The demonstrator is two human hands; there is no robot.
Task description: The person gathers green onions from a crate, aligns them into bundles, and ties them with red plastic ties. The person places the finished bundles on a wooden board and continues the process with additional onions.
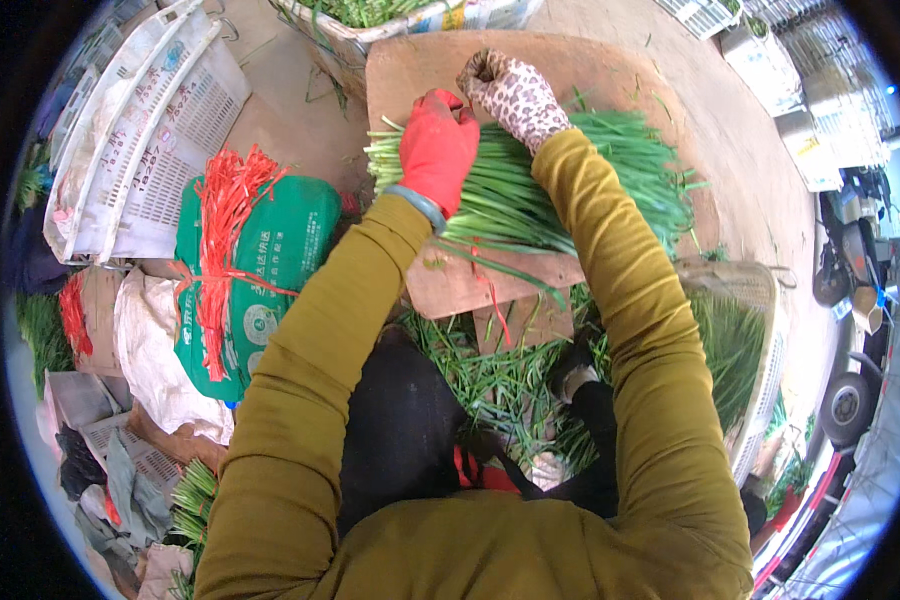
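Note:
A thick bunch of green chives (510,199) lies across a wooden board (427,67), its pale cut ends to the left. My left hand (436,150), in a red glove, is over the bunch near those ends, fingers curled at its far side. Close beside it, my right hand (514,97), in a leopard-print glove, is bent into a fist at the bunch's far edge. Whether either hand pinches something thin is hidden by the gloves. A thin red plastic strip (493,289) comes out from under the bunch and hangs over the board's near edge.
Red plastic strips (221,225) are tied on a green padded bundle (300,225) at the left. White plastic crates (195,112) stand behind it. A crate of greens (727,345) is at the right, and a filled container (360,30) beyond the board. Loose leaves (487,390) cover the floor.

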